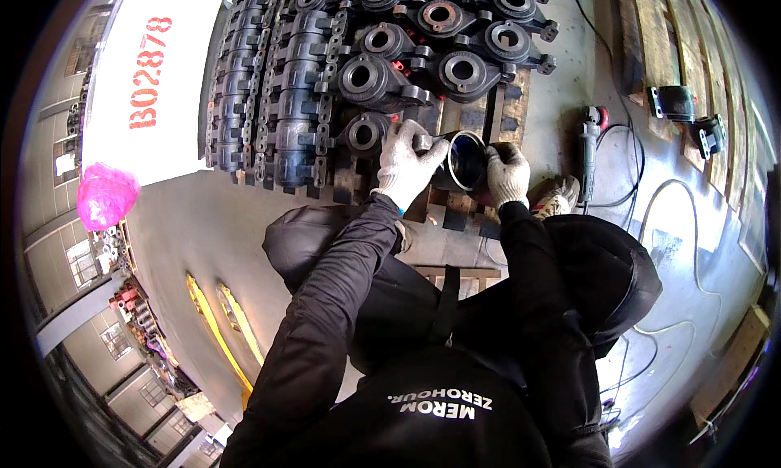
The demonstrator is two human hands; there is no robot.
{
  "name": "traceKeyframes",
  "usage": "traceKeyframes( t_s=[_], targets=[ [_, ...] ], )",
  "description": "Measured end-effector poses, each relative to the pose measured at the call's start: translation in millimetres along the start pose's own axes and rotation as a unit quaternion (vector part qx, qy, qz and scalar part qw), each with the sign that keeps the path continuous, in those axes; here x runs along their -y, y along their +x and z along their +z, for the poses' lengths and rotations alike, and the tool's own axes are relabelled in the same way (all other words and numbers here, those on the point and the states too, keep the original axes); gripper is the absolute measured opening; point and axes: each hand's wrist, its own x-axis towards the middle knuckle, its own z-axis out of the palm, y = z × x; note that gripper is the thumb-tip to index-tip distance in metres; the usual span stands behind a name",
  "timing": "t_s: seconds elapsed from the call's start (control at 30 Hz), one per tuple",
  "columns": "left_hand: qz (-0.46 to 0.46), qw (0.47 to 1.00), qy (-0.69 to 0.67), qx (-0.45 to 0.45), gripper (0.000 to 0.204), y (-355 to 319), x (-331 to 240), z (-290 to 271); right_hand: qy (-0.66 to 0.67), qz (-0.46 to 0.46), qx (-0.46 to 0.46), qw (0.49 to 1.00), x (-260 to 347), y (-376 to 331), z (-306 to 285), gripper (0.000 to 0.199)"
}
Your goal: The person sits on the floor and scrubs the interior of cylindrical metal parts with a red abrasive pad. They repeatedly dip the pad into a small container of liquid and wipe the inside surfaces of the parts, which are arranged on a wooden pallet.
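Note:
A black hollow metal cylinder (447, 175) with a bright machined rim lies between my hands, its open end turned up toward me. My right hand (508, 175), in a white knit glove, is closed on the cylinder's right rim. My left hand (403, 165), gloved the same way, has its fingers curled at the cylinder's left side, thumb close to the rim. A small dark rounded end shows between those fingers; what it belongs to is unclear. Just left of that hand sits a black cast part with a ring-shaped bore (364, 134).
Rows of black ringed castings (464, 76) and cylindrical housings (297, 102) cover the pallet ahead. An angle grinder (589, 155) with its cord lies on the floor at right. Two black parts (675, 104) rest by wooden pallets (675, 29). Yellow forks (213, 326) are at left.

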Motion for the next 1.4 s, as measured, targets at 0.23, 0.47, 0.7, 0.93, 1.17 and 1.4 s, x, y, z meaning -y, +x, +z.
traceKeyframes(
  t_s=[0.23,0.47,0.7,0.93,1.17,1.4],
  targets=[
    [0.07,0.991,0.079,-0.079,0.033,3,-16,18,0.01,0.027,0.013,1.0,-13,-2,-14,0.02],
    [0.083,0.988,0.089,-0.092,0.032,7,-12,19,0.216,0.134,0.034,0.967,-34,-36,-12,0.007],
    [0.067,0.991,0.069,-0.093,0.036,3,-5,16,0.16,0.024,-0.099,0.982,-14,-28,-3,0.017],
    [0.069,0.991,0.065,-0.095,0.036,-2,-2,15,-0.118,-0.092,-0.028,0.988,39,-24,-14,0.017],
    [0.041,0.992,0.059,-0.099,0.036,-1,2,17,-0.171,-0.067,-0.009,0.983,18,-5,-11,0.022],
    [0.055,0.987,0.089,-0.12,0.035,0,-8,24,-0.097,0.074,0.001,0.992,-15,-14,-19,0.028]
  ],
)
